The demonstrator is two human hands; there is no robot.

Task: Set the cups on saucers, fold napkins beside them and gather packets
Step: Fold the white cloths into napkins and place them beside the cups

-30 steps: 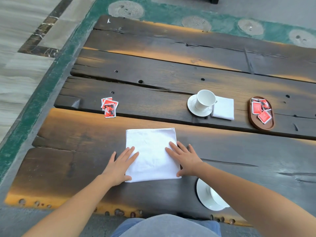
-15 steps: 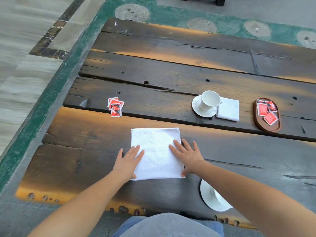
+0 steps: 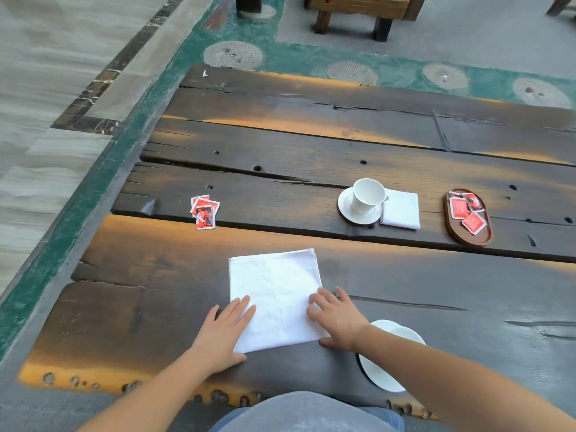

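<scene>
A white napkin (image 3: 276, 291) lies flat on the near plank of the dark wooden table (image 3: 311, 157). My left hand (image 3: 223, 333) rests flat on its lower left corner, fingers apart. My right hand (image 3: 338, 321) presses flat on its lower right edge. Under my right forearm sits a white saucer (image 3: 374, 372) with a cup (image 3: 406, 333), mostly hidden. Farther off, a white cup (image 3: 367, 194) stands on a saucer (image 3: 346, 210) with a folded napkin (image 3: 402, 210) beside it. Red packets (image 3: 204, 210) lie loose at the left.
A brown oval tray (image 3: 481, 238) at the right holds a few red packets (image 3: 467, 210). The table's near edge runs just in front of my lap. A wooden stool (image 3: 358, 10) stands on the floor beyond the table.
Both hands have slid down toward the napkin's near corners. The camera view has tilted up, showing more floor and the stool.
</scene>
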